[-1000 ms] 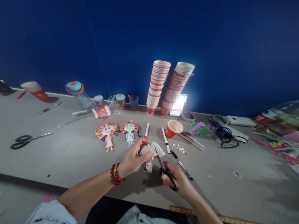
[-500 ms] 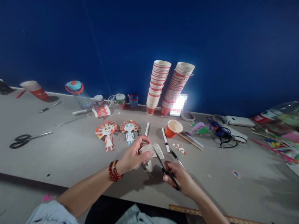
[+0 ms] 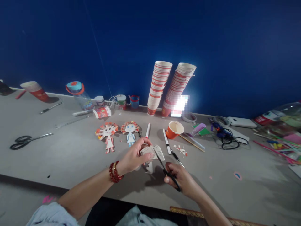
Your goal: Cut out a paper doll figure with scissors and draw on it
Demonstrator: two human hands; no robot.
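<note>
My left hand [image 3: 138,154] pinches a piece of white paper [image 3: 159,153] with dark drawn lines, thumb on top. A ragged flap of the paper hangs below the fingers. My right hand [image 3: 180,179] is closed round the black handles of a pair of scissors [image 3: 172,180]. The blades reach up to the left and lie at the paper, beside my left thumb. Beyond my hands lie two paper dolls, one in a red dress [image 3: 109,142] and one in a blue dress [image 3: 131,137], both with fringed orange-and-white hair.
Two tall stacks of paper cups [image 3: 160,84] stand against the blue wall. An orange cup [image 3: 172,133], a marker [image 3: 167,142] and paper scraps [image 3: 181,150] lie beyond my right hand. Other scissors [image 3: 25,141] rest at left. A black cable [image 3: 229,139] lies right.
The scissors and both hands have hardly shifted. The drawn part of the paper right of the blades sits slightly further left.
</note>
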